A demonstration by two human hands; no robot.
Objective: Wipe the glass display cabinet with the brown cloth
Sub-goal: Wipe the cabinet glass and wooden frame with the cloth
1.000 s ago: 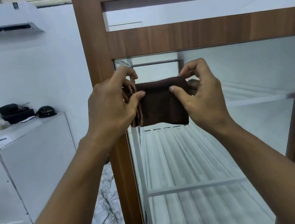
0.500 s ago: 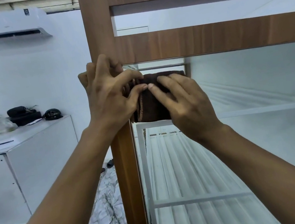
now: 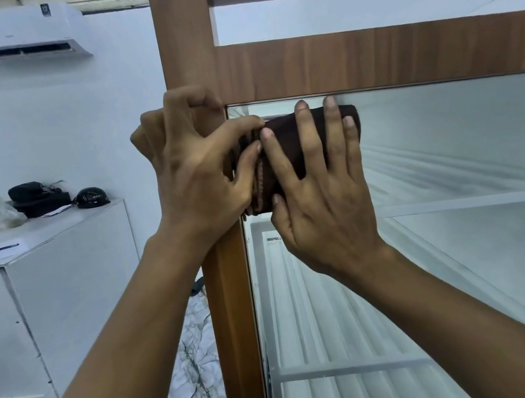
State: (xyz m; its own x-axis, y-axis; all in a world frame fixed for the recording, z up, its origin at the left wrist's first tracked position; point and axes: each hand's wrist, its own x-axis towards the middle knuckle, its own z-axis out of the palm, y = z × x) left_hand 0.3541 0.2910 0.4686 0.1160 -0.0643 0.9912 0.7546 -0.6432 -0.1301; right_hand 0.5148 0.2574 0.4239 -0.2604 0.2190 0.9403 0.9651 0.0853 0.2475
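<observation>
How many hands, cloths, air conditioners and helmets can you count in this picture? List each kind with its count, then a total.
2 hands: left hand, right hand
1 cloth
1 air conditioner
1 helmet
Total: 5

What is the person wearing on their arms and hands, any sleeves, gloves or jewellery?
Nothing shows. The left forearm and right forearm are bare to the frame's edge, no sleeve in view. The left hand and right hand have no gloves, and no ring, watch or bracelet is visible. The nails are short and unpainted.
</observation>
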